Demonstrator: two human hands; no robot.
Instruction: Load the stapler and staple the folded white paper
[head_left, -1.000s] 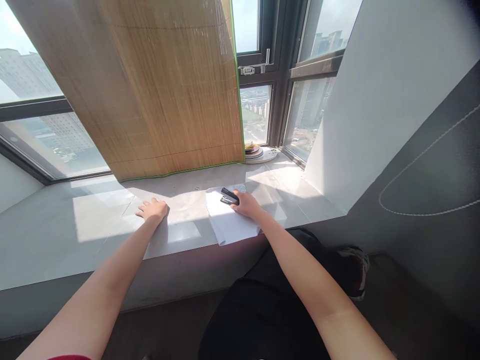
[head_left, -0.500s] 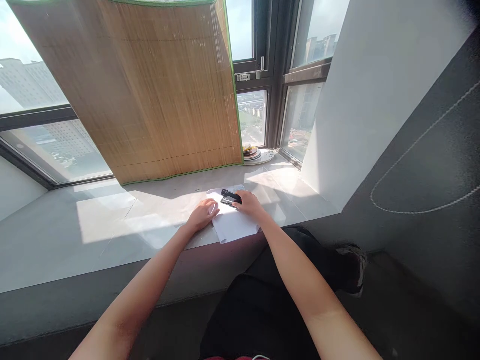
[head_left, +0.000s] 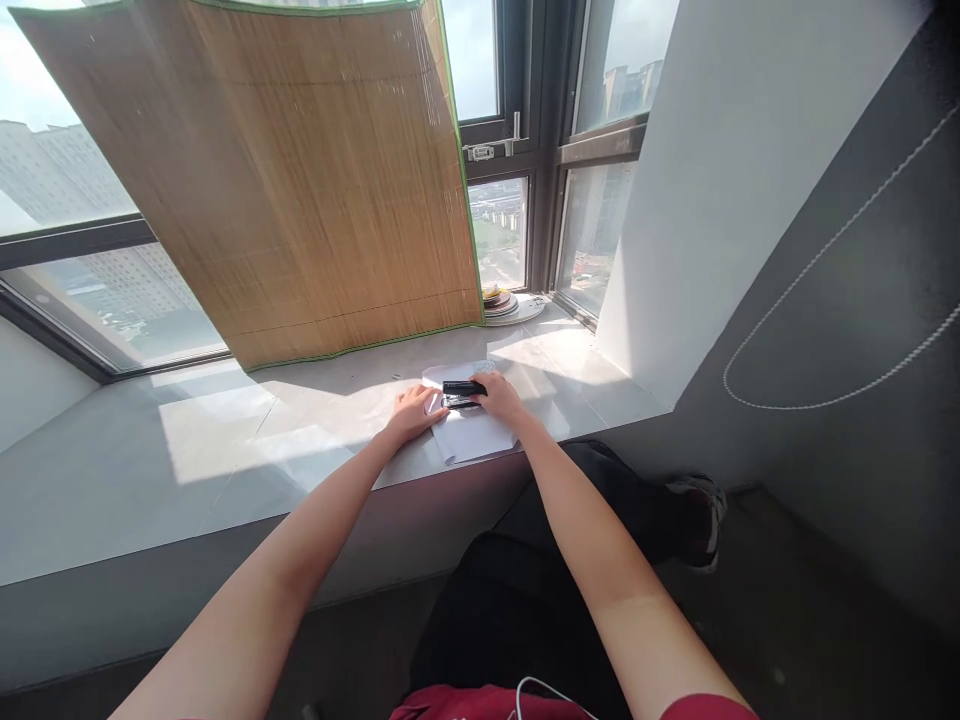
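A black stapler [head_left: 463,388] lies level over white sheets of paper [head_left: 474,438] on the windowsill. My right hand [head_left: 501,400] is closed around the stapler's right end. At the papers' left edge, my left hand [head_left: 414,412] grips the paper, its thumb close to the stapler's left end. Whether a sheet sits between the stapler's jaws, I cannot make out. The near edge of the papers is slightly curled and lies along the sill's front edge.
A bamboo mat [head_left: 330,200] with green edging leans against the window behind the sill [head_left: 240,440]. Stacked plates [head_left: 506,306] stand in the far corner. A white wall [head_left: 675,200] rises on the right, where a beaded cord [head_left: 780,407] hangs.
The stapler has turned from a slant to nearly level. My left hand has shifted slightly right, closer to the stapler. The whole view has moved a little.
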